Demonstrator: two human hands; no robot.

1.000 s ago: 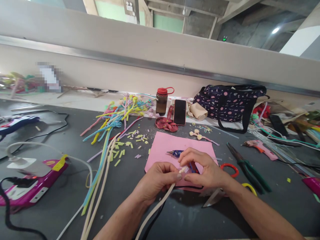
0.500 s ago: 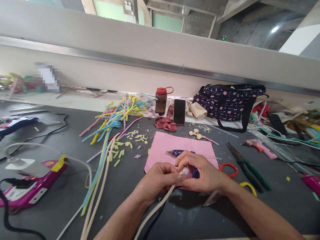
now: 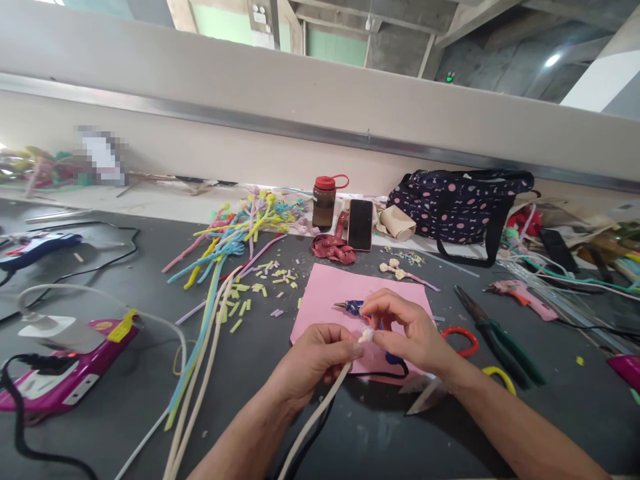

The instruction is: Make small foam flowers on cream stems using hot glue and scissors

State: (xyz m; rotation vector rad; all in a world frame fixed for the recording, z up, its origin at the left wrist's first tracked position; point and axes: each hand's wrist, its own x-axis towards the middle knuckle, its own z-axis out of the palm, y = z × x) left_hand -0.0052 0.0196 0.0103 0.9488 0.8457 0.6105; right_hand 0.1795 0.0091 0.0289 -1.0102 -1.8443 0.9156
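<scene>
My left hand is closed in a pinch on a cream-coloured cord that runs down toward me. At the pinched end sits a small pale white and pinkish bud, just beyond my left fingertips. My right hand is beside the bud, its thumb and forefinger apart; the thumb tip is close to the bud, and I cannot tell whether it touches. Under both hands lies a pink sheet. On it rests a blue hot glue gun, partly hidden behind my right hand.
Scissors and green-handled pliers lie at the right, a pink glue gun beyond. Cut pieces, coloured stems and long cords lie left, near a magenta power strip. A bottle, phone and bag stand behind.
My right fingers have spread and drawn back from the bud, which now shows more plainly. My left hand keeps its pinch on the cord.
</scene>
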